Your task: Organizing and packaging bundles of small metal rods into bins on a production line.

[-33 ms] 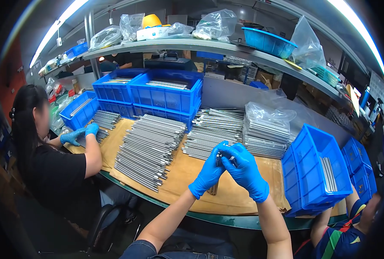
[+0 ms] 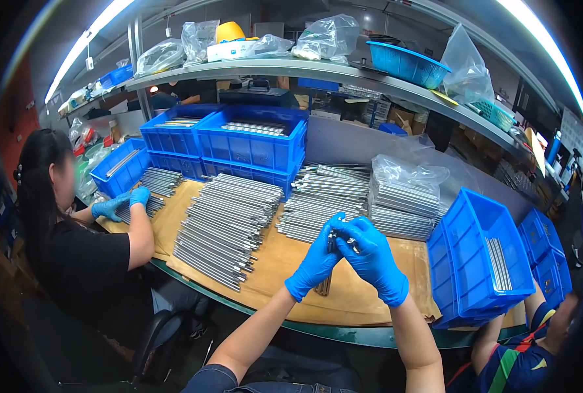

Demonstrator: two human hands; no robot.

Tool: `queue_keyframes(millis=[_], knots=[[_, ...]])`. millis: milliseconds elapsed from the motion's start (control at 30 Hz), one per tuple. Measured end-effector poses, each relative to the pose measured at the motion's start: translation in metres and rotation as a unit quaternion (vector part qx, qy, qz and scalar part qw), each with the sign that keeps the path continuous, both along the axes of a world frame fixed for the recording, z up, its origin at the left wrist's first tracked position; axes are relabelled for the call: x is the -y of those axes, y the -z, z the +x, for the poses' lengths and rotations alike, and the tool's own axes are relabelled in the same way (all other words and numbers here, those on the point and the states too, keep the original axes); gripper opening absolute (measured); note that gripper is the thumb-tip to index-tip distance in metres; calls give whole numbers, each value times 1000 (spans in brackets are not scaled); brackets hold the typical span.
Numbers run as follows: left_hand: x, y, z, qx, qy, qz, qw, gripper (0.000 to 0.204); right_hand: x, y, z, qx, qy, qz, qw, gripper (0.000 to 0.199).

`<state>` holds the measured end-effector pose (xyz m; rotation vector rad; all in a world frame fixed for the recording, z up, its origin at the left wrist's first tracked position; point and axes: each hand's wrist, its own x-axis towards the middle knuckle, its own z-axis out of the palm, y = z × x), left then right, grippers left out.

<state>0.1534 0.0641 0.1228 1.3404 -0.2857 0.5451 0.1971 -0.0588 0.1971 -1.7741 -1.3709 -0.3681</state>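
Both forearms rise bare from the lower edge and lean toward each other, meeting in front of the chest. The left hand, in a blue glove, is raised with its fingers curled and its thumb tip pointing up toward the other hand. The right hand, gloved the same, arches over from the right, fingers bent down and pinched together against the left fingertips.
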Motion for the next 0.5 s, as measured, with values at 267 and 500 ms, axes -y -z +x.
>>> queue_keyframes(millis=[267,500], knots=[[-9,0,-4,5,32,-5,999,83,-2,1,6,27,2,-20,999,24],[-16,-12,-16,-66,84,-17,994,86,-6,2,6,13,2,10,1000,25]])
